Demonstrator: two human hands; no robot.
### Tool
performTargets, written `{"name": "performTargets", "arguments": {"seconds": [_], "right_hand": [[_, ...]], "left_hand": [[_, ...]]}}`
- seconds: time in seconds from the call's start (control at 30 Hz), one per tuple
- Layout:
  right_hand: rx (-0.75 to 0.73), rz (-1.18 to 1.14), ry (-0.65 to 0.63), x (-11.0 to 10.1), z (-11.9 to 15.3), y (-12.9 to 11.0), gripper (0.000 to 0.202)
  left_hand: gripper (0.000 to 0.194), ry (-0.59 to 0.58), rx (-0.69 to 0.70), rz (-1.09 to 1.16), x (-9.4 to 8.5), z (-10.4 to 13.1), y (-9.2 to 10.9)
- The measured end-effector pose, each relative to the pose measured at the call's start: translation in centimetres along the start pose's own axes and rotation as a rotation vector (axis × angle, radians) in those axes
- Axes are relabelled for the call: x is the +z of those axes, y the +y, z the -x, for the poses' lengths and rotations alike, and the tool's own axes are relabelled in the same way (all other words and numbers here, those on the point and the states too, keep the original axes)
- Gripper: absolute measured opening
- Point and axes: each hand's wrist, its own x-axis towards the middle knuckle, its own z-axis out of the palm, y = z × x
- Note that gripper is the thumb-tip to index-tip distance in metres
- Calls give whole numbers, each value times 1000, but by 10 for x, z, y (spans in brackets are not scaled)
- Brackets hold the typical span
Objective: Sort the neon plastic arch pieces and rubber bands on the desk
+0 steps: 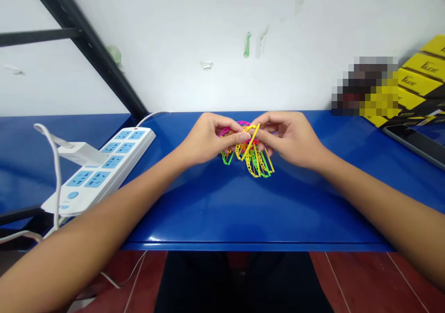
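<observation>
Two hands meet over one tabletop, one bundle of thin plastic pieces between them. The bundle is at the middle of the tabletop, left to right, nearer the wall than the near edge; whether it touches the surface I cannot tell. The left hand has a narrow grip, thumb and fingers pinched on the bundle's left and far part. The right hand is pinched narrow too, holding the bundle from the right.

The pieces show four colours: yellow, green, pink and orange-red. They overlap too much to count. Pink arcs lie on the far side; yellow and green ends fan out toward the near side, leaning slightly right. One straight yellow strip crosses in front of the fingertips, its long axis running diagonally from far right to near left. The bundle as a whole has no clear long axis.

At left lies one power strip, its long axis from near left to far right, with seven blue socket faces in view and one white plug in it. At far right are several yellow boxes, partly blurred, and one dark flat device just beside them.
</observation>
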Motion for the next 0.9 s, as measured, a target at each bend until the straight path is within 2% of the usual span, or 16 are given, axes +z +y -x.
{"name": "performTargets", "arguments": {"seconds": [0.1,0.23,0.33,0.47,0.53,0.6,0.77,0.9], "right_hand": [[-34,51,22,-2,0,0,28],[-97,116,122,0,0,0,22],[-93,126,169,3,2,-1,24],[-60,150,195,4,3,-2,29],[-67,160,209,3,3,-3,31],[-79,175,219,1,3,-2,32],[-117,302,238,-3,3,-5,27],[-146,447,159,-8,2,-7,22]], "left_hand": [[31,-23,-19,33,0,0,2],[32,-54,-44,67,-2,-1,4],[31,-69,-45,69,-6,-1,8],[29,-177,-78,21,-12,-1,12],[31,-186,-114,20,-12,-1,12],[36,-110,-141,61,-11,-2,9],[38,190,-191,210,-11,-8,-2],[32,384,-206,281,-11,-11,-5]]}}
